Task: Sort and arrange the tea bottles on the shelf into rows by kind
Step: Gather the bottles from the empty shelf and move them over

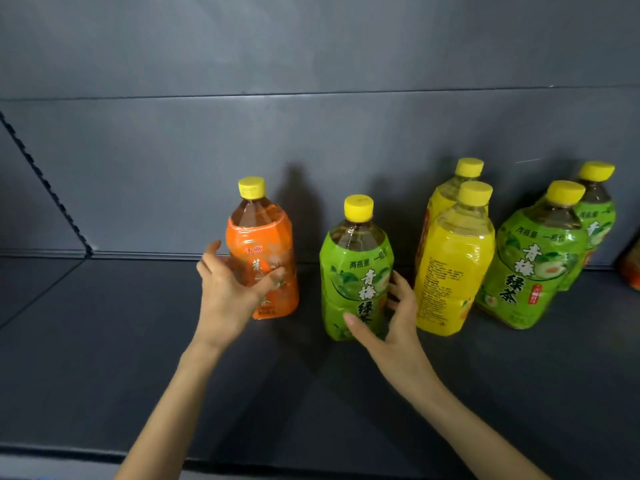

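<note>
An orange-labelled tea bottle (pixel 263 237) stands upright on the dark shelf (pixel 104 341), left of the others. My left hand (pixel 225 292) is spread around its left side; the thumb lies across the label and the straight fingers are just off the bottle. To the right stands a green-labelled tea bottle (pixel 356 268). My right hand (pixel 394 323) cups its lower right side, thumb on the front of the label and fingers curled behind. Further right, two yellow-labelled bottles (pixel 450 265) stand one behind the other. Beyond them are two more green bottles (pixel 533 268), also front to back.
The grey back wall (pixel 311 150) rises right behind the bottles. A side panel (pixel 31 202) closes the shelf at the left. A sliver of another orange bottle (pixel 632 268) shows at the right edge. The shelf's front lip (pixel 69 455) runs along the bottom.
</note>
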`<action>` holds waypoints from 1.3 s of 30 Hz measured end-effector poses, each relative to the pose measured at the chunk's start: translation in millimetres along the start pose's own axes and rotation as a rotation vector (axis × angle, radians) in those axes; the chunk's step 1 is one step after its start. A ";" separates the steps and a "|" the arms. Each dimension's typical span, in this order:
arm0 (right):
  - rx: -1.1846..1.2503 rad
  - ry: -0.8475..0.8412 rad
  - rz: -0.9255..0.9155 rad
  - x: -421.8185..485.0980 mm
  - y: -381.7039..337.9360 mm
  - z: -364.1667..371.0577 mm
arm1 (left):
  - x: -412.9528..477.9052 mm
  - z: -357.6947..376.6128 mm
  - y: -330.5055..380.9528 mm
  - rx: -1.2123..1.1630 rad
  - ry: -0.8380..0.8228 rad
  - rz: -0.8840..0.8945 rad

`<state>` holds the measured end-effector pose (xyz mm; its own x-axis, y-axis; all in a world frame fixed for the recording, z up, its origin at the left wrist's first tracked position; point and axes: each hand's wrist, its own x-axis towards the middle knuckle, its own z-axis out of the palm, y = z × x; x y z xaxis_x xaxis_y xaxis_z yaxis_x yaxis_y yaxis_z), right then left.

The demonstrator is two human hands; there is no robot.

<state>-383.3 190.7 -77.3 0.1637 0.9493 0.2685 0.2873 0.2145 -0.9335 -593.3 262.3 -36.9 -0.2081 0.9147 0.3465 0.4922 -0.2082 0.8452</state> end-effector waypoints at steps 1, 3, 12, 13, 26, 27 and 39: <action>0.002 -0.018 0.003 3.4 -0.9 -5.5 | 2.4 -7.9 -3.4 -0.030 -0.049 0.000; -0.007 -0.071 0.004 16.9 -2.0 -15.9 | 13.3 -21.4 -9.7 -0.084 -0.208 -0.007; 0.091 -0.176 0.085 33.7 -3.8 -18.4 | 16.4 -11.9 -23.5 -0.322 -0.423 -0.099; 0.071 -0.147 0.076 31.1 -1.0 -17.5 | 11.8 -11.3 -23.7 -0.331 -0.403 -0.099; 0.107 -0.011 0.101 -7.5 -17.1 -14.1 | -68.6 -15.9 -17.1 -0.424 -0.303 -0.094; 0.120 0.011 0.100 -14.8 -19.0 -14.6 | -73.1 -16.1 -17.1 -0.407 -0.280 -0.091; 0.213 0.206 0.124 -90.6 -39.6 -67.3 | -119.2 -27.5 6.6 -0.538 -0.211 -0.077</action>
<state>-346.0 80.7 -48.7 0.3788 0.9093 0.1722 0.0530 0.1644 -0.9850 -588.5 142.3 -61.4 -0.0261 0.9719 0.2339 -0.0282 -0.2346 0.9717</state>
